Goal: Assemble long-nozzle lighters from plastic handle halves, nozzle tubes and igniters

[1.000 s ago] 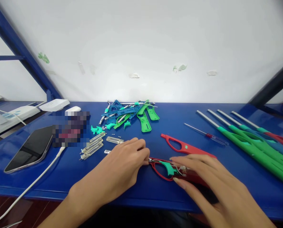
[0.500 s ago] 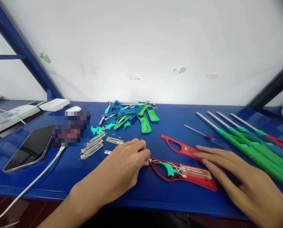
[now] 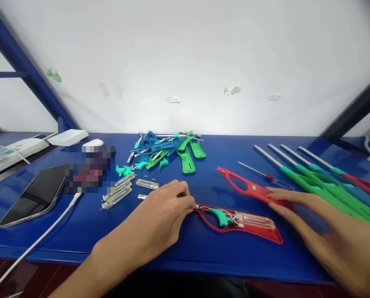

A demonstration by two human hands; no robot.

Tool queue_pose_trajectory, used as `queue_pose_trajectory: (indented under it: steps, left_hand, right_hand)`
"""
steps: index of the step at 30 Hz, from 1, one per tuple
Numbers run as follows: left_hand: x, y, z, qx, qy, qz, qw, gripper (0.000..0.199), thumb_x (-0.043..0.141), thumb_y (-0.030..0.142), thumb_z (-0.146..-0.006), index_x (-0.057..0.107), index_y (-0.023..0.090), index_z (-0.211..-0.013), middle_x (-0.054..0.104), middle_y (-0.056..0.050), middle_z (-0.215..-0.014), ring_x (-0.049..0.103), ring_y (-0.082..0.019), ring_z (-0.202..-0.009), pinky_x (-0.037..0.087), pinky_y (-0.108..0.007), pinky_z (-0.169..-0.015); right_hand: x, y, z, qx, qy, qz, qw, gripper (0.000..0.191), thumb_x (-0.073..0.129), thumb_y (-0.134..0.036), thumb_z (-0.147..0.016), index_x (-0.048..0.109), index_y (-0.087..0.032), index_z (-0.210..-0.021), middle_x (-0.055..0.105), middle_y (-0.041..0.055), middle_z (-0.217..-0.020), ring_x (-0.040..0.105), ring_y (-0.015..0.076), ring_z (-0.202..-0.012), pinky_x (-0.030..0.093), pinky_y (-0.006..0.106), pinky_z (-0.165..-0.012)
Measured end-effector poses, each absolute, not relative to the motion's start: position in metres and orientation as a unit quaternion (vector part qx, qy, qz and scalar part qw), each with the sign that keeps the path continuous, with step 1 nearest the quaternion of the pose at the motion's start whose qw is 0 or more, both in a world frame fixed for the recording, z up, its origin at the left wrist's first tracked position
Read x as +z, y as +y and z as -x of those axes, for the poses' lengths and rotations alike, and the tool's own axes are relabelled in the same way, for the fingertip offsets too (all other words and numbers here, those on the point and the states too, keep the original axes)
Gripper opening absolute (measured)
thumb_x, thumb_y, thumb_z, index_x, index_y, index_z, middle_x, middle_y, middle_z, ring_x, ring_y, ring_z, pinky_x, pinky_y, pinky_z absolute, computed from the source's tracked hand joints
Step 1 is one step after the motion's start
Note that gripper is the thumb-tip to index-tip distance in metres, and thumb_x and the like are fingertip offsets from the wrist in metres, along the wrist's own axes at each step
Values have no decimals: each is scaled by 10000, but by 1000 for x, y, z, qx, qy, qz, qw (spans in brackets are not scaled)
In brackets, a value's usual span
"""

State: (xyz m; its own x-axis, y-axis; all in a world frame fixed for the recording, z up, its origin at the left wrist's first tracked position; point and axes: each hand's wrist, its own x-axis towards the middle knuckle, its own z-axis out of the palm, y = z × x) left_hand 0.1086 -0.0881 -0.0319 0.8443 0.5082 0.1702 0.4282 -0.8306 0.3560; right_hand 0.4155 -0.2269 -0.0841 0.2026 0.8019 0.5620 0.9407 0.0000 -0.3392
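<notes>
My left hand [image 3: 164, 217] pinches the neck of an opened red utility lighter [image 3: 256, 236], whose metal tube is mostly hidden under my fingers. Its red half-shell lies on the bench with a teal trigger [image 3: 221, 217], thin white wires and a clear fuel tank [image 3: 256, 220] inside. My right hand [image 3: 324, 236] grips the wide end of the other red half-shell [image 3: 248, 188] between thumb and fingers. This half is tilted, its narrow end pointing left and away, behind the opened lighter and apart from it.
Whole lighters [image 3: 321, 192] lie in a row at the right, beside a screwdriver [image 3: 265, 176]. Lighter parts [image 3: 169, 149] are heaped at the back. Loose fuel tanks [image 3: 118, 192] and teal triggers [image 3: 124, 170] sit left of centre. A phone [image 3: 32, 194] and white cable [image 3: 48, 238] are at the left.
My right hand has closed on the loose red half-shell and raised it, shifting it slightly right. My left hand keeps its pinch on the lighter's neck.
</notes>
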Motion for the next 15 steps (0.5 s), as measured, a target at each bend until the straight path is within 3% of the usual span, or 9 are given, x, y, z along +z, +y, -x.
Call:
queue_pose_trajectory:
  steps: [4, 7, 11, 15]
  left_hand:
    - [-32, -85, -108, 149, 249, -941, 176, 275, 525, 75, -1038, 760, 203, -975, 622, -29, -1013, 605, -178, -872, 469, -327, -768]
    - [-36, -83, -110, 183, 251, -930, 195, 222, 585, 96, -1028, 759, 218, -964, 655, -10, -968, 631, -165, -868, 471, -304, -793]
    - [-37, -83, -110, 199, 298, -908, 218, 107, 710, 140, -971, 657, 228, -943, 684, 36, -928, 643, -158, -847, 459, -296, -785]
    - [-33, -85, -110, 194, 314, -898, 238, 203, 698, 127, -967, 537, 249, -994, 684, 61, -900, 652, -160, -835, 463, -290, -763]
  right_hand:
    - [-83, -240, -408, -23, -634, 690, 347, 258, 553, -403, -1039, 673, -401, -1268, 744, -26, -1288, 734, 286, -1168, 625, 377, -988]
    - [-82, -242, -398, 2, -702, 634, 323, 272, 558, -364, -1040, 669, -390, -1287, 730, -30, -1325, 711, 267, -1216, 599, 418, -1073]
    - [-82, -241, -395, -3, -727, 617, 299, 353, 543, -295, -1042, 652, -369, -1369, 730, -1, -1359, 708, 267, -1233, 607, 469, -1067]
    - [-82, -243, -402, -41, -763, 583, 276, 421, 575, -248, -1013, 666, -400, -1396, 738, -31, -1365, 712, 280, -1240, 624, 477, -1042]
